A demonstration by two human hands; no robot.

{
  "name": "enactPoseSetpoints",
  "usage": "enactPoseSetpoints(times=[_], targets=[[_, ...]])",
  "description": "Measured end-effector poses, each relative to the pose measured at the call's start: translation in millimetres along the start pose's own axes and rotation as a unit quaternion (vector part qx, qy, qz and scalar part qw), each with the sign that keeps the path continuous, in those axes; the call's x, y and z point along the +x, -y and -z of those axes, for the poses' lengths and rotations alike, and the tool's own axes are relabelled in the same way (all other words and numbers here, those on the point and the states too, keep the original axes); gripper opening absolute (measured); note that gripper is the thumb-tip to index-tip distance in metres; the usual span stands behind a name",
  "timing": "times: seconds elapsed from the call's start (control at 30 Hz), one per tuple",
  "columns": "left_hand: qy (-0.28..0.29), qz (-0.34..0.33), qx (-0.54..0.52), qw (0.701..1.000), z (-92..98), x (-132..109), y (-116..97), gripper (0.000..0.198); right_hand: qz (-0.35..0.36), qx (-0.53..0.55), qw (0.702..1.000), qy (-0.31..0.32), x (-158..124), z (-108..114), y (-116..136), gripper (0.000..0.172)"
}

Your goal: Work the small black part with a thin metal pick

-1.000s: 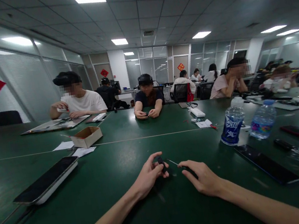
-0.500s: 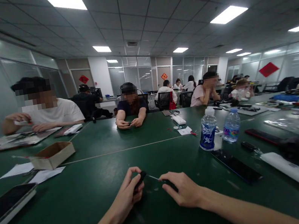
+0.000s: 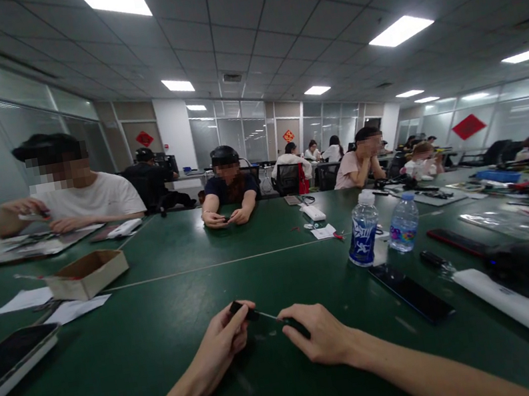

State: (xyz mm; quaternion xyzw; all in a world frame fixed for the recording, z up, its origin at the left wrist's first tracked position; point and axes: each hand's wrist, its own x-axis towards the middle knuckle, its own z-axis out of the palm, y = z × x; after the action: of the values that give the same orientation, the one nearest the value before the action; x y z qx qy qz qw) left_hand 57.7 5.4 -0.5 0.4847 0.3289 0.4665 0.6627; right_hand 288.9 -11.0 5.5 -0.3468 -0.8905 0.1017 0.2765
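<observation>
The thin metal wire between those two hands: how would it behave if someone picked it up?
It looks fairly stiff for its thinness, since the wire runs straight from the small black piece in the left hand toward the right hand. It is probably very light. Being so slim, it might slip from the fingers or roll if set down.

Your green table (image 3: pixel 139 388) holds a cardboard box (image 3: pixel 87 276) at left. Two water bottles (image 3: pixel 362 229) stand right of center, above a black phone (image 3: pixel 411 293).

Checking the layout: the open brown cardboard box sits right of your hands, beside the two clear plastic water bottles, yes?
No: the open brown cardboard box sits left of your hands, away from the two plastic water bottles, in the head view.
</observation>
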Motion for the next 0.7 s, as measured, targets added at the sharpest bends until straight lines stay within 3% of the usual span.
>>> enactPoseSetpoints(times=[0.7], targets=[[-0.009, -0.003, -0.004, 1.000, 7.3, 3.3, 4.7, 0.035, -0.024, -0.006, 1.000, 0.005, 1.9, -5.0, -1.9, 0.023]])
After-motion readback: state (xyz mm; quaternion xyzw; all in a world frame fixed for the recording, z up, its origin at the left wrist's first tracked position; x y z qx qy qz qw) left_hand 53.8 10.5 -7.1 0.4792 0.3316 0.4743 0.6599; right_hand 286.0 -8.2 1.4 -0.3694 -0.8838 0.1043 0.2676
